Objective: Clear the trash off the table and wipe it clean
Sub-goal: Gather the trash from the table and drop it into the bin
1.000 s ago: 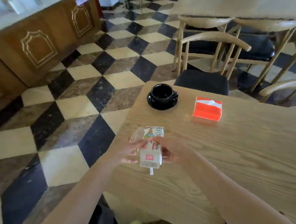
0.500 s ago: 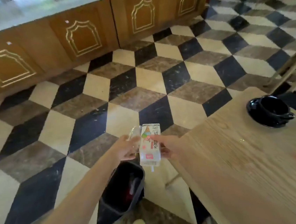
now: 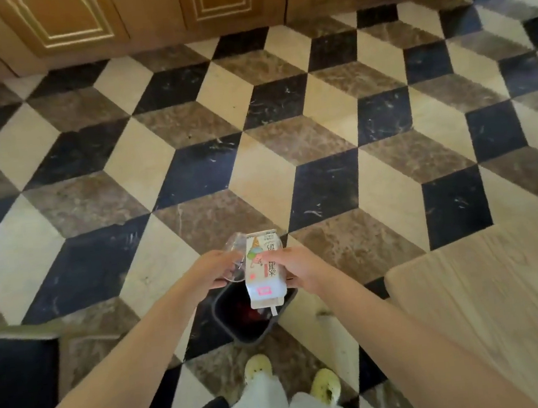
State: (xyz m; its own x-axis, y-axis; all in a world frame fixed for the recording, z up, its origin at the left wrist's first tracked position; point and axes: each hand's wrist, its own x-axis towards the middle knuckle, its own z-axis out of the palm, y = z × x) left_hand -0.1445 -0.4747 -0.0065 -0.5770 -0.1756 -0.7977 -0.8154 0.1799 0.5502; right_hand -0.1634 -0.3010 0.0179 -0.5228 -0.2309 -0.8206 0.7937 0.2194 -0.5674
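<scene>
My right hand grips a white drink carton with a straw end hanging from its bottom. My left hand holds a crumpled clear plastic wrapper beside the carton. Both hands hover directly above a small dark trash bin standing on the floor, with something red inside it. A corner of the light wooden table shows at the right.
The floor has black, cream and brown diamond tiles. Wooden cabinets run along the far wall. A dark chair seat sits at lower left. My feet in pale shoes stand just behind the bin.
My view has swung left and down, away from the table. Both hands carried the carton and wrapper off the table edge to above the bin. The black cup and orange pack left the view.
</scene>
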